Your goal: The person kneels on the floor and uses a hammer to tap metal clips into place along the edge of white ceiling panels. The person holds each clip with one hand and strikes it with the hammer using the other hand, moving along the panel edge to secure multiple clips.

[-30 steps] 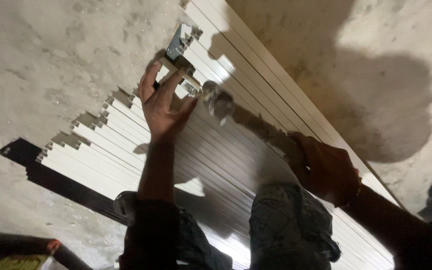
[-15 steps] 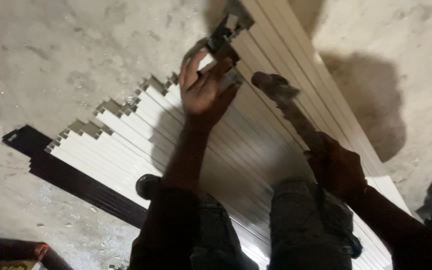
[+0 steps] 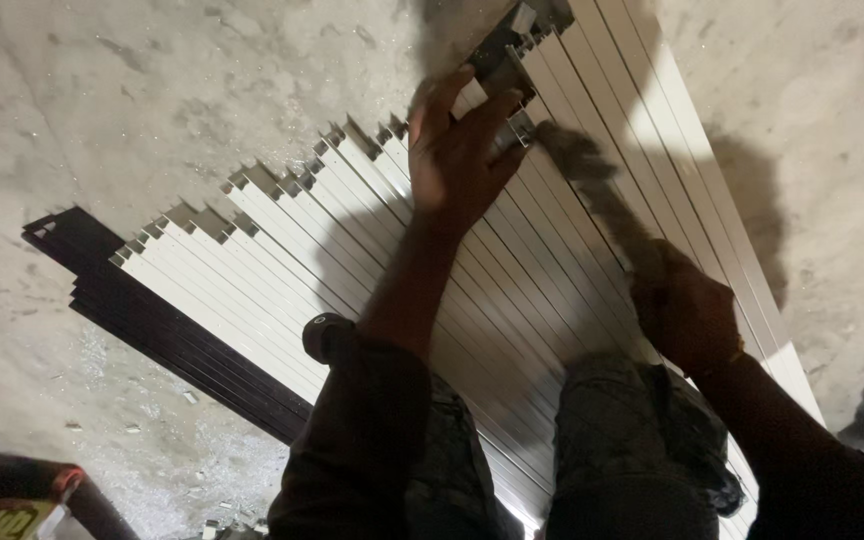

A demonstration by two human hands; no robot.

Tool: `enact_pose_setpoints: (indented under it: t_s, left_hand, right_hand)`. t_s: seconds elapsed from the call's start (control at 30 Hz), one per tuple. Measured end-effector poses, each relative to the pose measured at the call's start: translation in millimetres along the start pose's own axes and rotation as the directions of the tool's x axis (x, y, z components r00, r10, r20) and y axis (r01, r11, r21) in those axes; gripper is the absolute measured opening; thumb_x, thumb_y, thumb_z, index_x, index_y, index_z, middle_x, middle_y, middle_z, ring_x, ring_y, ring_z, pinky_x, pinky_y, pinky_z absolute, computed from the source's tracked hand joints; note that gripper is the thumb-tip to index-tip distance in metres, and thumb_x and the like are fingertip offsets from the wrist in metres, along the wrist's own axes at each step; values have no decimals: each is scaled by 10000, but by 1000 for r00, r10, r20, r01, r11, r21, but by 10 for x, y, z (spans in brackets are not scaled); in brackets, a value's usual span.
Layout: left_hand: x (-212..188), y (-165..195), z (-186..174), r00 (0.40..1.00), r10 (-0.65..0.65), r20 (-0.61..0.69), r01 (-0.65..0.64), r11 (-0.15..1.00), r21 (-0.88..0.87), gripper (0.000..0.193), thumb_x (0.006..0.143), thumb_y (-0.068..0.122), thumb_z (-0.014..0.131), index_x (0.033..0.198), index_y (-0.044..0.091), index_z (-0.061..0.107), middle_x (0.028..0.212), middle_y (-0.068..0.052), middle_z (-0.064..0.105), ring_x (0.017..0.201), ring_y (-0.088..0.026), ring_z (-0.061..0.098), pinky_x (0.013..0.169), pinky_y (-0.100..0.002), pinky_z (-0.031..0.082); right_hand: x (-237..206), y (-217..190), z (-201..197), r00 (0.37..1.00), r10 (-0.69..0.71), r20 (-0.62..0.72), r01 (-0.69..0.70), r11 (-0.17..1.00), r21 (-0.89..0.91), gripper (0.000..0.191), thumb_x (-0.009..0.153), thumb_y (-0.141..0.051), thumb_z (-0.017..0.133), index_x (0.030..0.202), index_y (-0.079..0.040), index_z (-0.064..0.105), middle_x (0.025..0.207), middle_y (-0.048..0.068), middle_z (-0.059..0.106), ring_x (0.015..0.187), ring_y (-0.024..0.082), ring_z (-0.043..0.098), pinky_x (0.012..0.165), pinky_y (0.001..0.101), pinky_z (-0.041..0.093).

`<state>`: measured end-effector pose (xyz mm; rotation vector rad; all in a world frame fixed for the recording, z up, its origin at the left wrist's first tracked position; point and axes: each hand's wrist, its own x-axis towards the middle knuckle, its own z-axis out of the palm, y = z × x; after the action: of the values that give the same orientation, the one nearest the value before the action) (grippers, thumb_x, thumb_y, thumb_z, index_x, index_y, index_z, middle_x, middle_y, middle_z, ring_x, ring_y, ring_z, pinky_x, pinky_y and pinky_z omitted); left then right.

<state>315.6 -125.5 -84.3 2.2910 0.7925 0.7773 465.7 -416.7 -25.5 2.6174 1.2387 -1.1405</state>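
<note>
A person crouches over a stack of white profiles (image 3: 252, 260) lying on a concrete floor (image 3: 152, 90), knees at the bottom of the frame. The left hand (image 3: 462, 150), upper centre, presses flat on the profiles with its fingers (image 3: 432, 105) spread and curled over a small metal bracket (image 3: 502, 50) at the end of one profile near the top edge. The right hand (image 3: 687, 310), right of centre, is wrapped tight around the handle of a hammer (image 3: 577, 150), whose blurred head sits just beside the left hand's fingertips, close to the bracket. Dark profiles (image 3: 142, 310) lie along the left side of the white ones.

The work looks to be in mid-course: the bracket appears partly seated on one profile end, and the tapping is not visibly finished. The other profile ends, staggered across the centre left, show no such fitting. An orange-trimmed object (image 3: 12, 495) pokes in at the lower left.
</note>
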Motion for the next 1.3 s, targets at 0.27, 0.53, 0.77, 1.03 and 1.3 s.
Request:
enact_pose_setpoints:
  t_s: [0.27, 0.53, 0.77, 1.03, 1.3]
  left_hand:
    - [-40, 132, 2, 1000, -8, 21, 5, 993, 121, 495, 816, 209, 944, 1250, 142, 717, 1327, -31, 664, 1330, -257, 565, 1076, -496, 537]
    - [-80, 249, 35, 976, -176, 128, 191, 974, -120, 580, 900, 272, 924, 1383, 157, 626, 1407, -32, 654, 1400, -261, 554, 1146, -436, 503]
    - [-13, 169, 183, 992, -113, 58, 114, 993, -10, 572, 807, 230, 947, 1301, 166, 663, 1316, 13, 701, 1415, -303, 523, 1221, -535, 377]
    - [-6, 164, 282, 996, -84, 29, 83, 996, 40, 525, 840, 220, 943, 1289, 164, 677, 1242, 47, 732, 1418, -254, 514, 1236, -567, 327]
    - [-19, 199, 295, 993, -108, 56, 104, 992, 73, 464, 831, 223, 944, 1234, 152, 723, 1275, 32, 712, 1411, -205, 501, 1250, -532, 336]
  right_hand:
    - [-576, 341, -25, 940, 38, -338, 53, 965, 257, 486, 1046, -264, 674, 1367, 33, 462, 911, 159, 718, 806, 272, 740, 738, 403, 609]
    - [-777, 209, -96, 924, 382, -30, -328, 828, 455, 457, 1021, -285, 618, 1327, 16, 460, 837, 110, 718, 750, 223, 722, 711, 377, 579]
    - [-692, 140, -169, 919, 395, -11, -338, 799, 498, 478, 1008, -291, 615, 1322, 29, 449, 808, 117, 709, 743, 207, 717, 708, 379, 583]
    - [-612, 128, -189, 908, 415, 54, -375, 750, 544, 468, 998, -287, 611, 1311, 12, 432, 827, 117, 697, 726, 202, 707, 685, 369, 603]
    - [-585, 176, -172, 901, 412, 137, -413, 715, 565, 490, 991, -278, 585, 1342, 12, 404, 777, 121, 684, 625, 203, 693, 549, 368, 607]
